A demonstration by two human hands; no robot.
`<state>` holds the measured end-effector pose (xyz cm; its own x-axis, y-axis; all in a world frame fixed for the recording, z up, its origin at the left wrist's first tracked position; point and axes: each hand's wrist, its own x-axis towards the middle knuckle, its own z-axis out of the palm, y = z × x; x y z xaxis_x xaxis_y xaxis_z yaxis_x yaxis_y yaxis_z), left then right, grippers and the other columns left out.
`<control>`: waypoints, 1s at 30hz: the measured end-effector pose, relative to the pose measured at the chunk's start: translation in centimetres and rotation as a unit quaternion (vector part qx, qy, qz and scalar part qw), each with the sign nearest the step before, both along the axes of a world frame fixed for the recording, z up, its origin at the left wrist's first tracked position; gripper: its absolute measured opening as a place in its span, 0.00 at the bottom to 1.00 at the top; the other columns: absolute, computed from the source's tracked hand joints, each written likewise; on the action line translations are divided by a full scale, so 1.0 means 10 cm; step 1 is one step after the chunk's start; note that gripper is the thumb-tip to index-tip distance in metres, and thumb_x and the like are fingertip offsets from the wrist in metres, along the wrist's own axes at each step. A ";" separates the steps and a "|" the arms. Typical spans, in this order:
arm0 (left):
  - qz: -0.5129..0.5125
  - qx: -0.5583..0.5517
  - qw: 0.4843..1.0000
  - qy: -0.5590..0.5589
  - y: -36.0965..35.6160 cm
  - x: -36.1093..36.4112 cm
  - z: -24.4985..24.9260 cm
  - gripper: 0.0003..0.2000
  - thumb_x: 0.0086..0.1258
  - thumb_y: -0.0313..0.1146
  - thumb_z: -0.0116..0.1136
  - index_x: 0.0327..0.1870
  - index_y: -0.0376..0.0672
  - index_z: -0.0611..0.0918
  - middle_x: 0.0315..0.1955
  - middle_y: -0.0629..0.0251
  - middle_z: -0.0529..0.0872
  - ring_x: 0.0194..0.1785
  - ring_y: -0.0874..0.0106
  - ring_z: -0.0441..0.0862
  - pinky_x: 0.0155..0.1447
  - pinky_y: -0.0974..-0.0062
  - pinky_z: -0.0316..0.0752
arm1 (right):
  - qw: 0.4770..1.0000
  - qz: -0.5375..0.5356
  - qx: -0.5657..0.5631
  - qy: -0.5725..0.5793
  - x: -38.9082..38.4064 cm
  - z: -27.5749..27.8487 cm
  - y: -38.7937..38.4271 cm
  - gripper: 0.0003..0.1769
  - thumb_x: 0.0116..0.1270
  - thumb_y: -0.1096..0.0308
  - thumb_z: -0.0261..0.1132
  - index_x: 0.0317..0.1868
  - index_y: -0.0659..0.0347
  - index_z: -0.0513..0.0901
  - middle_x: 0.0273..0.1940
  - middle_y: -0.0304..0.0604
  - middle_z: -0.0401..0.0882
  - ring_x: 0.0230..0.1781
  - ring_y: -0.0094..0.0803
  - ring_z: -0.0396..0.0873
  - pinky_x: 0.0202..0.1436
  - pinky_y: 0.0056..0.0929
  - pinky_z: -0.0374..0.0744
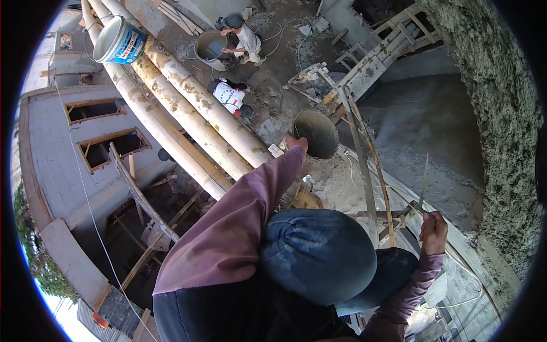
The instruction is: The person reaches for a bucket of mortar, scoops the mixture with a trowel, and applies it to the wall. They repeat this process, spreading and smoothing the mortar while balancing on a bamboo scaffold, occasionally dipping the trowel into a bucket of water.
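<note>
My left hand (296,142), at the end of an outstretched sleeve, grips the rim of a round bucket (320,134). The bucket is tilted, and its grey-coated inside faces up. On the right, my right hand (434,232) is closed around the handle of a trowel (425,185). The trowel's thin blade points upward, seen nearly edge-on, close to a roughly plastered wall (501,137). A dark cap (319,256) fills the lower middle between my two arms.
Thick bamboo poles (191,94) run diagonally at left, with a labelled white bucket (119,43) on them. Below, one person (246,41) crouches by a large tub (213,51); another person (229,96) is nearby. Wooden framing (376,62) stands upper right. A thin cord (85,182) hangs at left.
</note>
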<state>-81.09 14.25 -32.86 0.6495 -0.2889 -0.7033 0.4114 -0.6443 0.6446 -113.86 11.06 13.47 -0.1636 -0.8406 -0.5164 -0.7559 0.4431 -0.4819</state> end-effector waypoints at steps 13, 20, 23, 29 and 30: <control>0.114 -0.040 0.992 -0.027 -0.85 0.61 0.10 0.39 0.53 0.21 0.58 0.72 0.35 0.62 0.63 0.46 0.76 0.66 0.57 0.76 0.72 0.72 0.63 | 1.000 -0.008 0.003 0.009 0.11 -0.01 -0.03 0.12 0.72 0.67 0.60 0.31 0.63 0.75 0.19 0.33 0.68 0.15 0.18 0.64 0.18 0.22 0.63; 0.213 -0.089 0.973 0.005 -1.31 1.01 -0.23 0.33 0.54 0.21 0.58 0.67 0.35 0.69 0.57 0.49 0.81 0.60 0.59 0.80 0.66 0.73 0.68 | 1.000 -0.002 0.015 0.011 -0.01 -0.03 -0.04 0.12 0.70 0.65 0.63 0.35 0.68 0.77 0.19 0.37 0.71 0.14 0.21 0.69 0.17 0.24 0.67; 0.242 -0.101 0.965 0.022 -1.63 1.28 0.00 0.32 0.55 0.20 0.59 0.67 0.36 0.69 0.57 0.49 0.81 0.59 0.60 0.81 0.65 0.72 0.70 | 1.000 -0.016 0.022 0.015 0.01 0.01 -0.02 0.12 0.70 0.65 0.63 0.35 0.68 0.77 0.19 0.38 0.71 0.13 0.21 0.69 0.17 0.24 0.67; 0.171 -0.170 0.967 -0.085 -2.42 1.83 0.21 0.36 0.53 0.21 0.67 0.68 0.33 0.68 0.60 0.49 0.80 0.60 0.58 0.80 0.68 0.69 0.70 | 0.998 -0.038 0.027 0.040 0.05 0.10 0.03 0.11 0.70 0.67 0.62 0.33 0.66 0.75 0.18 0.36 0.69 0.13 0.20 0.66 0.16 0.24 0.65; 0.165 -0.195 0.963 -0.085 -2.55 1.86 0.37 0.38 0.52 0.21 0.69 0.69 0.32 0.67 0.61 0.49 0.79 0.62 0.58 0.79 0.69 0.69 0.69 | 0.998 -0.043 0.028 0.043 0.09 0.10 0.02 0.11 0.70 0.67 0.61 0.31 0.64 0.74 0.18 0.36 0.68 0.14 0.20 0.65 0.16 0.24 0.65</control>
